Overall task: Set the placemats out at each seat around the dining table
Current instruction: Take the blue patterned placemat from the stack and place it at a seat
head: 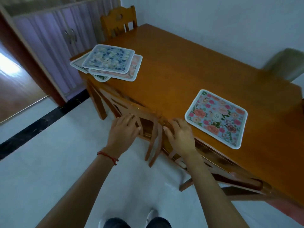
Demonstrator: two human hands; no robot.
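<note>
- Both hands are down on the top rail of a honey-coloured wooden dining chair (148, 122) that's tucked under the near long edge of the glossy orange-brown wooden dining table (189, 63). Neither one has a mat in it.
- Left hand (122, 130) lies flat with loosely spread fingers on the rail, red string bracelet (107, 156) on that wrist. Right hand (179, 132) is also opened out, palm down, fingertips right at the table's edge. Can't tell if either one actually grips the rail or just rests there.
- One mat looks placed: the rounded-rectangle floral placemat with pink and peach roses on pale blue (216, 118) lies flat just beside the right hand, further along the near edge, with its long side roughly following that edge.
- The rest are in a messy pile of white-edged floral placemats, blue-and-cream one on top (108, 59), at the far-left corner of the table. It's ahead and to the left of the hands, well apart from them, and the bottom mats hang a little over the edge.
- So my guess is the left hand has the shorter reach to the pile, going forward over the chair.
- Lots of room: the tabletop between pile and placed mat is bare, as is the whole far side.
- Another matching carved wooden chair (119, 20) stands at the far-left end, behind the pile, and something blurry and greenish (286, 65) is at the far right, too smeared to identify.
</note>
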